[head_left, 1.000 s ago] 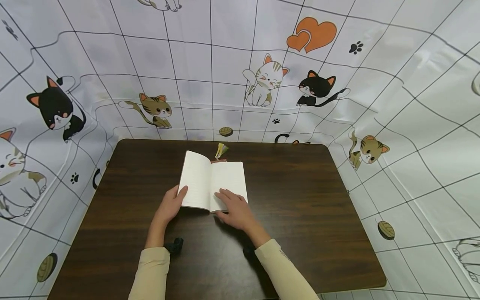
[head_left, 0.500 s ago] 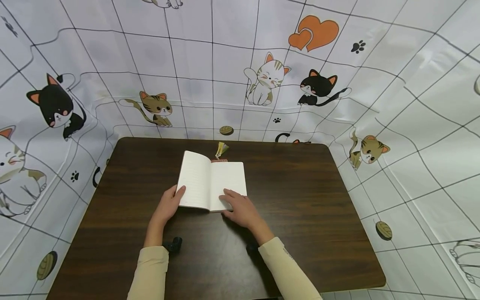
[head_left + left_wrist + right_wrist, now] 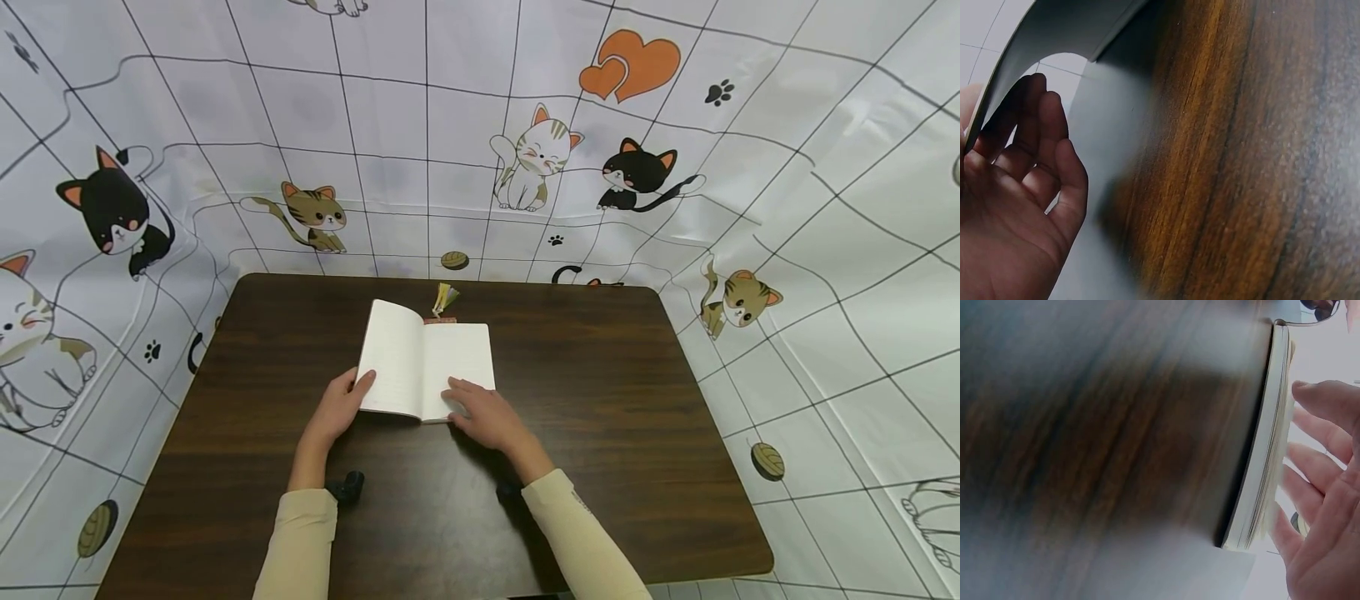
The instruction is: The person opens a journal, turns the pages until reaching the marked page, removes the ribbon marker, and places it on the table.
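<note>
Cat-print sheeting [image 3: 390, 117] surrounds a dark wood-grain table [image 3: 615, 433], where a spread-open notebook [image 3: 416, 362] lies near the middle — left hand [image 3: 335, 411] pinching its raised left edge, right hand [image 3: 489, 414] over the right page with fingers apart and relaxed, a yellow-green tassel [image 3: 445, 297] just beyond

Indoor tabletop space, whether home or studio undetermined. White sheeting [image 3: 390, 112], printed with black grid lines, cartoon cats [image 3: 636, 171] and an orange heart [image 3: 643, 65], stands behind a dark wood-grain table [image 3: 637, 433] and along its left and right sides.
</note>
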A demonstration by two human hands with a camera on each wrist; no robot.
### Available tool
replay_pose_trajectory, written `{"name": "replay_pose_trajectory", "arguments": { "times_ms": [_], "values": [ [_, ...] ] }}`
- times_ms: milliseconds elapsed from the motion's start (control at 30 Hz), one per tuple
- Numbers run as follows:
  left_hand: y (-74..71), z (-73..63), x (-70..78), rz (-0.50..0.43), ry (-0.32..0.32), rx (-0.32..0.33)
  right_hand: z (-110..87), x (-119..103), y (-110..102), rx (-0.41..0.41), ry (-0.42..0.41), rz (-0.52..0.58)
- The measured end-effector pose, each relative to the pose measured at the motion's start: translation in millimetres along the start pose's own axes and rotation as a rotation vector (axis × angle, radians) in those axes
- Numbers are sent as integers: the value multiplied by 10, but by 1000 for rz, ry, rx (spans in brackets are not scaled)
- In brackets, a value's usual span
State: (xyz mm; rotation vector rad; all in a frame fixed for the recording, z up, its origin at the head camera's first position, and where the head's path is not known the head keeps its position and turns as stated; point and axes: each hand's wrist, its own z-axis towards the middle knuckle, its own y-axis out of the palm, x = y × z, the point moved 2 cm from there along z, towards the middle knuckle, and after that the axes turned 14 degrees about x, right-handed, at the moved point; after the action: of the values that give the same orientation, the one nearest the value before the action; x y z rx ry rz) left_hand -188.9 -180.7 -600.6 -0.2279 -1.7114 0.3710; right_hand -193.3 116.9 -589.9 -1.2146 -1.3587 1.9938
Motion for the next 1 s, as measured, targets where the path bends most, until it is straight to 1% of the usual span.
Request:
{"name": "replay_pose_trajectory", "arguments": {
  "times_ms": [67,100,133,233,400,500,567,667,767,900,1000],
  "values": [
    [-1,0,-13,-3,2,-10,7,-2,-19,-9,-4,4],
    [1,5,-43,-6,13,-12,9,-1,-21,-14,-5,-4],
    [13,33,-111,-10,19,-15,9,0,-26,-14,-10,-14],
    [8,34,-125,-15,20,-33,1,7,-6,-6,-36,-75],
    [0,32,-108,-16,23,-43,-52,-1,75,71,-128,-156],
    [14,42,-86,-24,31,-51,-75,-20,90,120,-183,-210],
    [26,49,-79,-30,36,-55,-93,-31,83,140,-206,-242],
    [37,60,-87,-27,38,-51,-120,-40,57,145,-210,-260],
    [39,65,-99,-10,33,-41,-140,-30,43,125,-187,-274],
    [36,67,-109,4,43,-35,-141,5,40,110,-162,-295],
    [28,56,-118,0,46,-32,-137,25,16,124,-156,-295]
  ]
}}
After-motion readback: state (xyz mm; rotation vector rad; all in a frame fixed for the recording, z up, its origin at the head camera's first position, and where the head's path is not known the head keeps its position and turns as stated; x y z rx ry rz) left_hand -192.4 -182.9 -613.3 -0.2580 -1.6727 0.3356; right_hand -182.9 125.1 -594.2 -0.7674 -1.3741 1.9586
